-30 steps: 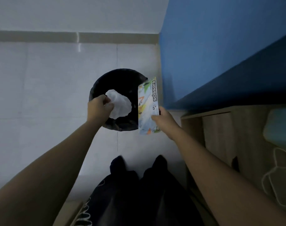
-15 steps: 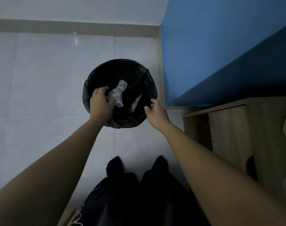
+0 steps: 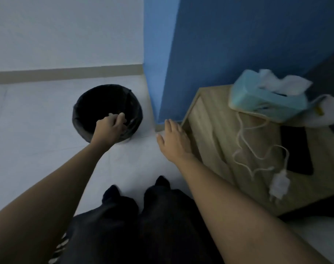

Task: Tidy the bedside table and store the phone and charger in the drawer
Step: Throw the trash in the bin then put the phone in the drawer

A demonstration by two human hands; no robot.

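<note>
A wooden bedside table (image 3: 215, 119) stands at the right. On its top lie a black phone (image 3: 295, 151) and a white charger (image 3: 278, 184) with its cable (image 3: 246, 141) looped across the wood. My left hand (image 3: 110, 129) hovers over the near rim of a black bin (image 3: 105, 111), fingers loosely curled, holding nothing. Open and flat, my right hand (image 3: 174, 141) hangs beside the table's left edge, empty.
A light blue tissue box (image 3: 265, 99) sits at the back of the table with a white object (image 3: 328, 111) beside it. A blue wall (image 3: 219, 44) rises behind. The floor is pale tile. My dark-clothed legs (image 3: 143, 216) fill the bottom of the view.
The crumpled tissue and the printed packet left my hands and dropped into the bin. My view swung right, bringing the tabletop in, and my right hand moved toward the table.
</note>
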